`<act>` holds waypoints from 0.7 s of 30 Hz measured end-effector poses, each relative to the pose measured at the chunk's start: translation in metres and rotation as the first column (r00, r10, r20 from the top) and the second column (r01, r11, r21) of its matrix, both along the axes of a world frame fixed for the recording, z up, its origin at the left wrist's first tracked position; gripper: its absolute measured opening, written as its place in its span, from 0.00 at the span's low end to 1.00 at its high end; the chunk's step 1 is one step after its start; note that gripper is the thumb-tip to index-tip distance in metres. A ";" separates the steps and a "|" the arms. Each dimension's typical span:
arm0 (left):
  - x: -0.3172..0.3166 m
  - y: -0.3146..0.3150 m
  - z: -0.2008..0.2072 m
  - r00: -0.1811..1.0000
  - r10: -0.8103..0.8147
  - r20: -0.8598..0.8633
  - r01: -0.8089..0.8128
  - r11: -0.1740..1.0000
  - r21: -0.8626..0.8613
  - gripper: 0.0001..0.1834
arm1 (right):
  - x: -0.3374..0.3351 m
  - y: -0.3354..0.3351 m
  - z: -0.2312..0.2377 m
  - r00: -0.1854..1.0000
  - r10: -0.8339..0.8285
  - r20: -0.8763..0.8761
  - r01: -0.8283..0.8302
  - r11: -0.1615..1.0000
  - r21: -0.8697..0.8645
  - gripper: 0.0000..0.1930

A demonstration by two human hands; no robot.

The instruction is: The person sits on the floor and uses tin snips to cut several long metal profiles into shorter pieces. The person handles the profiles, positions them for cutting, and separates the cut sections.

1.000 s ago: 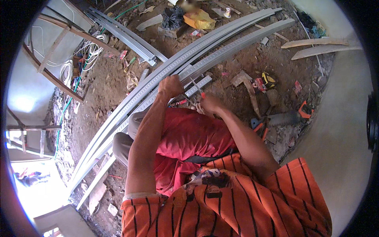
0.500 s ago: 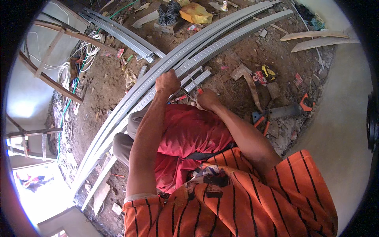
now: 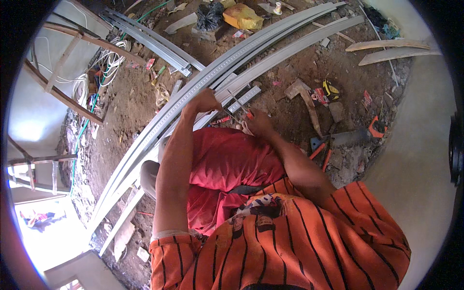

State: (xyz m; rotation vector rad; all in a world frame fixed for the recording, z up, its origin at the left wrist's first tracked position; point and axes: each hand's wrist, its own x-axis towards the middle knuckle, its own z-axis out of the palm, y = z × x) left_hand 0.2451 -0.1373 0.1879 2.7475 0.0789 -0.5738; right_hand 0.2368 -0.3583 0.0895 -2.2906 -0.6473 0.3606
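Observation:
My left hand [image 3: 203,100] is closed around the near edge of a long grey metal channel [image 3: 286,55], its smooth face up. My right hand [image 3: 259,123], fingers curled, grips a slim metal tool [image 3: 237,100] with an orange part at the handle. The tool's thin metal end reaches toward the channel; whether it touches cannot be made out. Just beyond my right hand lies a short slotted metal piece [image 3: 245,99]. Beside the held channel run more long metal channels [image 3: 193,99]. Both hands are just beyond my red-clothed lap.
A handsaw [image 3: 350,137] and a yellow-black tape measure [image 3: 330,90] lie on dirt at the right. Wooden pieces [image 3: 307,104] are nearby. More channels [image 3: 150,41], white cable coils [image 3: 113,60] and a wooden frame [image 3: 63,99] are to the left. A yellow bag [image 3: 243,17] lies ahead.
The held channel has turned, so its slotted side no longer faces up. My left hand has tilted and shifted slightly; my right hand with the tool has moved a little right.

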 end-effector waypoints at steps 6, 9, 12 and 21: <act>0.001 -0.007 -0.005 0.954 0.121 0.275 -0.145 0.987 0.068 0.21 | 0.007 -0.007 0.016 0.980 0.196 0.044 -0.193 0.979 -0.067 0.17; 0.012 -0.007 0.013 0.981 0.090 -0.174 -0.097 0.995 -0.033 0.22 | 0.009 -0.012 0.012 0.966 0.250 0.058 -0.248 0.968 -0.047 0.18; 0.014 0.008 -0.011 0.997 0.071 0.029 -0.072 0.996 0.048 0.24 | 0.012 -0.017 -0.002 0.951 0.309 -0.024 -0.309 0.951 -0.018 0.19; 0.005 0.013 0.001 0.982 0.186 0.026 -0.175 0.955 -0.241 0.38 | 0.011 -0.001 -0.023 0.989 0.101 -0.106 -0.093 0.993 0.077 0.20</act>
